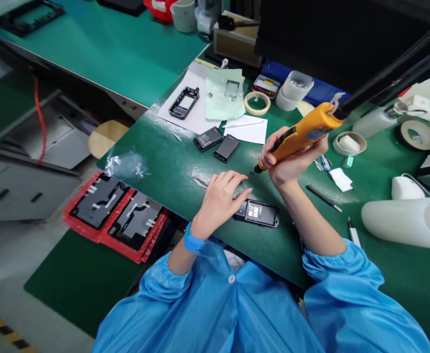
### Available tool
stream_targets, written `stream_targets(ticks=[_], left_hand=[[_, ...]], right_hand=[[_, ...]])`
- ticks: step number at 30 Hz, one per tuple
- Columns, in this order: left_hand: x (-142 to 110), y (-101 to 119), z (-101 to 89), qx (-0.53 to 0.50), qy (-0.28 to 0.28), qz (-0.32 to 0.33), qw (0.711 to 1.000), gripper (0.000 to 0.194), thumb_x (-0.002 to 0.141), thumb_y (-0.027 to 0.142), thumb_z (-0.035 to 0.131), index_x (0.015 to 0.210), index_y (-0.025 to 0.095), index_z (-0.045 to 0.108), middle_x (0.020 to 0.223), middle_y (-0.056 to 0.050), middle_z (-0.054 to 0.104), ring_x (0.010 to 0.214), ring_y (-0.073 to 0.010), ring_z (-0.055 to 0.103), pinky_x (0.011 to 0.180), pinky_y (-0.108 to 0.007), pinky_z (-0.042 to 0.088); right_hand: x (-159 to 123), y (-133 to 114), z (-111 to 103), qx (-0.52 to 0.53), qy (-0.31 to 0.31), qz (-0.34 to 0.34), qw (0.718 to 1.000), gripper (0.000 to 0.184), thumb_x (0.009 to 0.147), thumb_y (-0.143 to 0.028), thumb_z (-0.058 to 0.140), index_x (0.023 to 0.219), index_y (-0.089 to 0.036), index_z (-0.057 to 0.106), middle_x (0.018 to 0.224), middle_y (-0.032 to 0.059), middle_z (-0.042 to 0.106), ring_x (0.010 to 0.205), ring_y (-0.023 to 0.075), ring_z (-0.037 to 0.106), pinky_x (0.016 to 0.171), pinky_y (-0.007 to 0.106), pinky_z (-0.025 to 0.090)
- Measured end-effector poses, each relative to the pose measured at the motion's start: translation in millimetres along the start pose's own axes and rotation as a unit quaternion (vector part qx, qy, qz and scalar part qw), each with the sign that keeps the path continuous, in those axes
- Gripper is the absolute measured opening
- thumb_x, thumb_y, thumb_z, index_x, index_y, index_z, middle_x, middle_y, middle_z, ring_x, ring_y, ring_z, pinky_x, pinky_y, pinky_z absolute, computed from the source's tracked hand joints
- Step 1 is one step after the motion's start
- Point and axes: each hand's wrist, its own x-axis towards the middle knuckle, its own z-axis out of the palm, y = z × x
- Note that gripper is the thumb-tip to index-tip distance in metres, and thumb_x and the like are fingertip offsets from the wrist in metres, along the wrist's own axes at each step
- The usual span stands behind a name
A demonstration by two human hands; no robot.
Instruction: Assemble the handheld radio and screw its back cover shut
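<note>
My right hand (287, 159) is wrapped round an orange electric screwdriver (303, 131), its tip pointing down to the left over the green mat. At that tip there are small dark bits, perhaps screws, too small to make out. My left hand (222, 198) hovers with fingers stretched toward the tip, thumb apart, and nothing shows in it. Just right of and below the left hand lies an opened black phone body (262, 214). Beyond the hands rest a battery-like black block (208, 138) and a small black phone (226, 148).
A black phone frame (184, 103) lies on white paper at the back. Nearby are a tape roll (257, 103), white cups (296, 87), a dark pen-like stick (324, 198) and a white bottle (406, 223). Red-wrapped panels (115, 211) sit below the table's left edge.
</note>
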Motion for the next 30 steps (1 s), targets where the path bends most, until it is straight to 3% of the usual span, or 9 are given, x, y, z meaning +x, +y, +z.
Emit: stream_targets(ticks=[7,12,17,23,26,30], left_hand=[[33.3,-14.0,11.0,0.035,-0.030,0.013,0.999,0.019,0.111,0.031,0.073,0.127,0.021,0.077,0.119,-0.009,0.082,0.111,-0.0283,0.077,0.096,-0.041,0.057],[34.5,-21.4,16.9,0.031,-0.030,0.023,0.999,0.019,0.110,0.036,0.077,0.123,0.022,0.081,0.113,-0.007,0.082,0.106,-0.0256,0.078,0.092,-0.037,0.058],[35.4,-23.6,16.1,0.030,-0.035,0.039,0.998,0.022,0.115,0.036,0.069,0.108,0.023,0.084,0.103,-0.006,0.081,0.097,-0.0228,0.076,0.090,-0.036,0.057],[35.1,-25.9,16.2,0.044,-0.023,0.032,0.998,0.028,0.118,0.028,0.056,0.109,0.021,0.081,0.105,-0.009,0.078,0.100,-0.0253,0.073,0.090,-0.038,0.057],[34.7,-26.2,16.9,0.044,-0.019,0.028,0.998,0.030,0.118,0.023,0.051,0.114,0.020,0.080,0.109,-0.009,0.078,0.104,-0.0251,0.072,0.094,-0.038,0.058],[34.3,-24.7,17.3,0.042,-0.021,0.023,0.999,0.028,0.118,0.023,0.054,0.118,0.019,0.081,0.110,-0.008,0.077,0.105,-0.0244,0.072,0.095,-0.037,0.059]], right_hand=[[-1.0,-11.5,-0.1,0.022,-0.036,-0.009,0.999,0.094,0.084,-0.114,0.036,0.065,-0.027,0.066,0.044,-0.0062,0.035,0.031,0.0110,0.024,0.031,0.029,0.021],[-3.2,-16.7,5.1,0.059,-0.049,-0.017,0.997,0.096,0.083,-0.115,0.036,0.063,-0.026,0.067,0.041,-0.0070,0.031,0.030,0.0111,0.020,0.031,0.029,0.021],[-3.7,-17.8,6.2,0.046,-0.020,0.001,0.999,0.097,0.077,-0.118,0.036,0.061,-0.027,0.065,0.039,-0.0070,0.029,0.031,0.0111,0.020,0.030,0.029,0.021],[5.0,-6.9,-7.0,0.018,0.004,-0.004,1.000,0.097,0.079,-0.117,0.031,0.063,-0.027,0.063,0.045,-0.0056,0.036,0.032,0.0103,0.021,0.031,0.028,0.020],[9.3,0.9,-8.0,0.031,0.013,-0.008,0.999,0.099,0.077,-0.120,0.030,0.061,-0.027,0.063,0.043,-0.0059,0.031,0.031,0.0107,0.020,0.030,0.029,0.017],[8.0,4.2,-4.4,0.034,0.010,0.013,0.999,0.096,0.085,-0.113,0.031,0.060,-0.026,0.064,0.042,-0.0061,0.029,0.030,0.0111,0.022,0.031,0.028,0.019]])
